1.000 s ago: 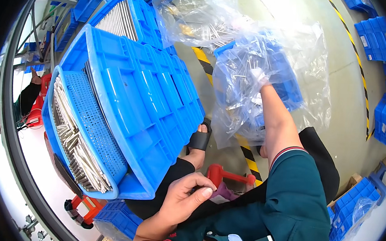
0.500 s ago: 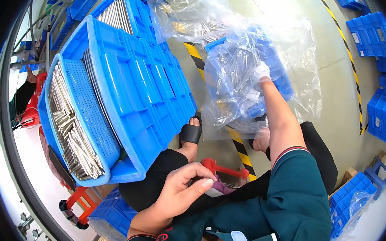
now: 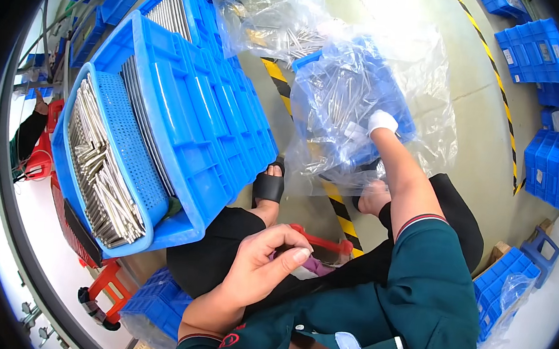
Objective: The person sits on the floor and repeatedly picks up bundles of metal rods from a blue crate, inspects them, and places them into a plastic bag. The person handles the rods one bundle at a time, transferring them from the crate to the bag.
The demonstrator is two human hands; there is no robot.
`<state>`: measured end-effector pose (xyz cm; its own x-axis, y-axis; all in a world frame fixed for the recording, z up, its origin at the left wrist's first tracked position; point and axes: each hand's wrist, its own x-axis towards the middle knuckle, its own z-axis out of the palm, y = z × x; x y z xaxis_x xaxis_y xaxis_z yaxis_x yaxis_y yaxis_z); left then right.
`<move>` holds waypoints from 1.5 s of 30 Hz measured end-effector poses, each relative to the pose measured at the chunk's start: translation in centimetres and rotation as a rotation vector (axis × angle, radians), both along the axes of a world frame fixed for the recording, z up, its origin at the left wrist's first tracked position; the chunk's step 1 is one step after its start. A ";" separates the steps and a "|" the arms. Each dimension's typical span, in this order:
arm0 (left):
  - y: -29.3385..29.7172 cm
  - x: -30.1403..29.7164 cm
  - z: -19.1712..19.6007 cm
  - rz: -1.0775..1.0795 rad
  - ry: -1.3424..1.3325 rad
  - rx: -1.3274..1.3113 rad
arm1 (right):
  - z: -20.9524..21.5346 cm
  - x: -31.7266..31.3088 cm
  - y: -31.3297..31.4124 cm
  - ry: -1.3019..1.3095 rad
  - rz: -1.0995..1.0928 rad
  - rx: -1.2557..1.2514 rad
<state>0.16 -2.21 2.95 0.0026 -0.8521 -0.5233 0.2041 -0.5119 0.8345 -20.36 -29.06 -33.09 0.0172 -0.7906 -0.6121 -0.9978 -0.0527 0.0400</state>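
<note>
down on the floor, our right hand, in a white glove, reaches into the plastic-lined blue bin of metal pins; its grip is hidden. our left hand rests pinched, empty. the stacked blue crates beside us already hold sorted pins; the bag remains well filled.

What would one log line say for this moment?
right hand: reaching into bag of pins | left hand: pinched near lap, contents unclear | blue crate: left

A clear plastic bag full of shiny metal rods lies far right on the floor. It covers a blue bin.
</note>
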 end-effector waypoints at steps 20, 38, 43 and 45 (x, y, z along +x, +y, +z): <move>-0.2 0.2 0.0 -0.043 -0.003 0.020 | -1.6 -1.0 -2.3 0.250 0.146 0.459; -0.4 -0.2 -1.1 -0.060 0.036 0.072 | -4.5 1.3 -4.2 0.411 0.396 0.302; -1.1 -0.5 -1.4 -0.073 0.038 0.040 | -9.8 0.8 -4.4 0.377 0.409 0.195; -0.6 -0.7 -2.0 -0.041 0.011 0.019 | -7.8 1.9 -4.3 0.427 0.432 0.289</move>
